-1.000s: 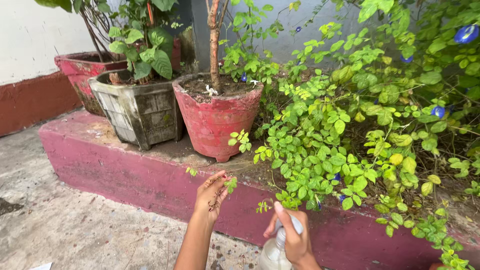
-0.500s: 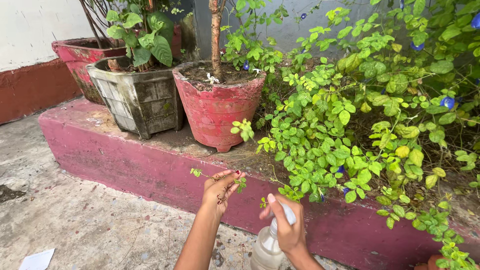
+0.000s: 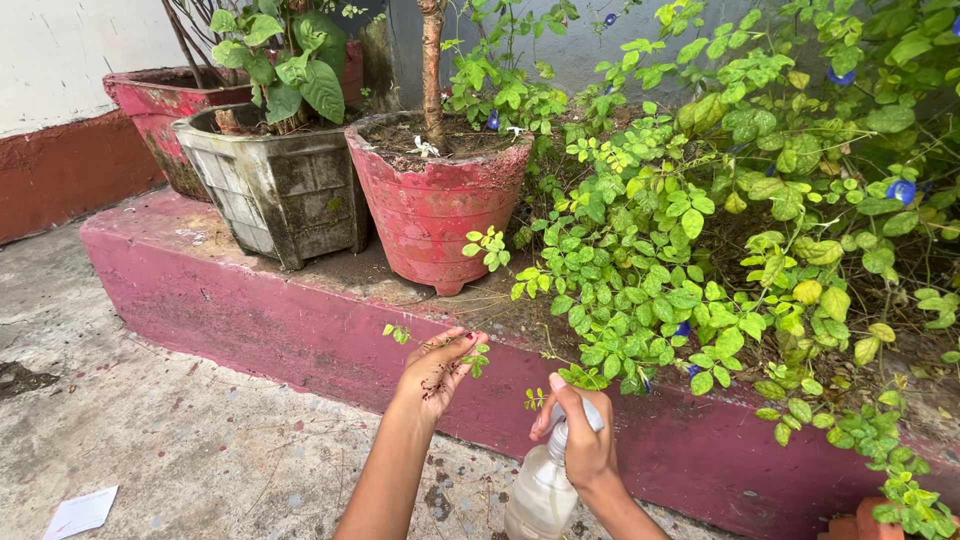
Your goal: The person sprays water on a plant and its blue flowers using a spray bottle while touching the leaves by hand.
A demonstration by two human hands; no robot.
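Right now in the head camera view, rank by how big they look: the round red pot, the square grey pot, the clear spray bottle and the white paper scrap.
1. Round red pot and square grey pot: look alike, no ranking.
2. Clear spray bottle, partly cut off and nearer the camera, so unsure.
3. White paper scrap.

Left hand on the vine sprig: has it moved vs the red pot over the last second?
Barely. The left hand holds the sprig at about the same offset below the round red pot; the whole view shifted together, so that is mostly camera motion.
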